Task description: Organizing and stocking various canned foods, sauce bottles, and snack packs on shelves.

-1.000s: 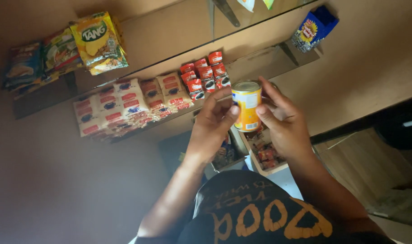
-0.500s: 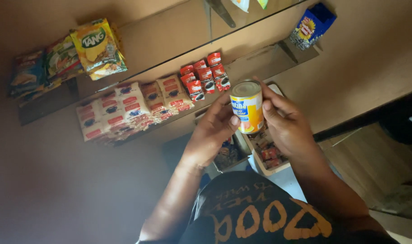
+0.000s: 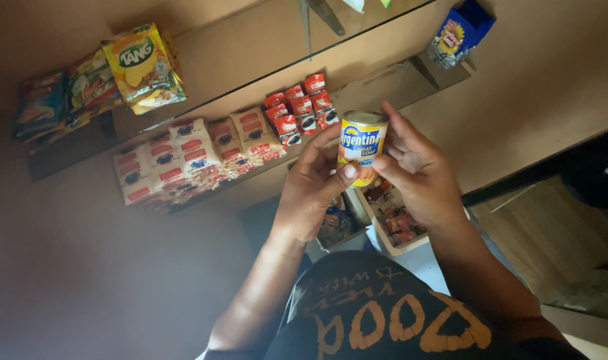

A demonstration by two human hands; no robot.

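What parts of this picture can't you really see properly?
Head view, the only one:
- The can: its far side faces away, and fingers of the left hand and right hand cover its lower part.
- The box of small packets: half hidden behind the right hand, its contents too small to tell.
- The blue packet: cut off by the top edge.
- The dark packets at far left: in shadow and blurred.

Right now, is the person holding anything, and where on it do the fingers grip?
Yes: a yellow tin can, held upright by both hands. The left hand and the right hand press its curved sides; its top is uncovered.
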